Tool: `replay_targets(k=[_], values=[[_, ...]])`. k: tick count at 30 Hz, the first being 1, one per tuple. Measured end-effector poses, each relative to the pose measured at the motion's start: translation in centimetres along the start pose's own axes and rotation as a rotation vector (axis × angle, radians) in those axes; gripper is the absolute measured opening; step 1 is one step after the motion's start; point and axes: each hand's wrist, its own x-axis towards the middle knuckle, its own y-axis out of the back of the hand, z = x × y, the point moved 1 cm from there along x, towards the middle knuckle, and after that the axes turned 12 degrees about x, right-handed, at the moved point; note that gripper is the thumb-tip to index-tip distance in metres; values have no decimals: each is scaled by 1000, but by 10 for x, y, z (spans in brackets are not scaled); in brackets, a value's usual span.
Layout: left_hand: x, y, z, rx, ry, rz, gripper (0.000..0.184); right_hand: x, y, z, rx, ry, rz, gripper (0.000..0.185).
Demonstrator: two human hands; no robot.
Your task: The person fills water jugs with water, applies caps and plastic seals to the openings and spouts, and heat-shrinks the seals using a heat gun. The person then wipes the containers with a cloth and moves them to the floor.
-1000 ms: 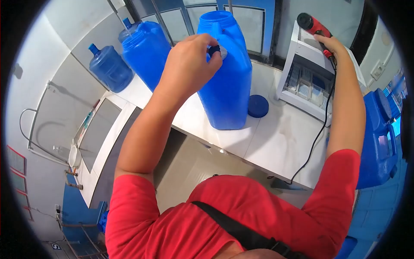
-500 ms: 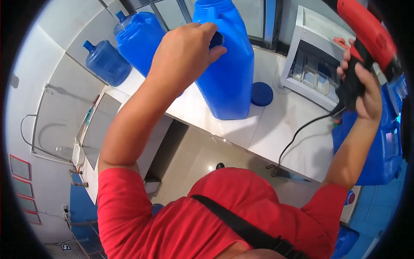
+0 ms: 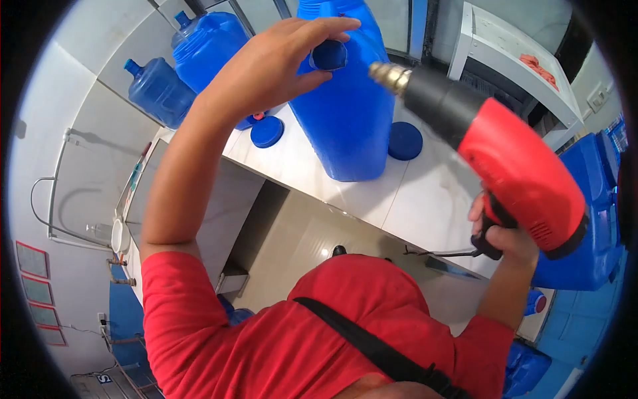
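A tall blue plastic jug (image 3: pixel 351 126) stands on the white counter. On its upper face sits a dark blue round cap (image 3: pixel 329 56) with a thin clear film edge. My left hand (image 3: pixel 282 63) is around that cap, thumb below and fingers stretched above it, apart; whether they touch it I cannot tell. A red and black heat gun (image 3: pixel 522 166) is gripped by its handle in my right hand (image 3: pixel 508 233). Its metal nozzle (image 3: pixel 392 76) points left toward the jug and cap, a short gap away. The fingers behind the handle are partly hidden.
Blue lids lie on the counter (image 3: pixel 432 206), one (image 3: pixel 405 141) right of the jug and another (image 3: pixel 267 132) left. Another blue jug (image 3: pixel 209 50) and a water bottle (image 3: pixel 159 92) stand at left. A white cabinet (image 3: pixel 515 66) is behind; a blue container (image 3: pixel 585 219) stands right.
My right hand has lowered and swung the heat gun round, so its nozzle now faces the jug. My left fingers have opened from around the cap, which shows more fully.
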Motion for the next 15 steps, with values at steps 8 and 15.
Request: replay_targets(k=[8,15], values=[[2,0,-4,-54,-26,-35,83,8,-8,11,111,4,14,68],[-1,0,2,-138,23,20,89,17,-27,13,196,44,6,71]])
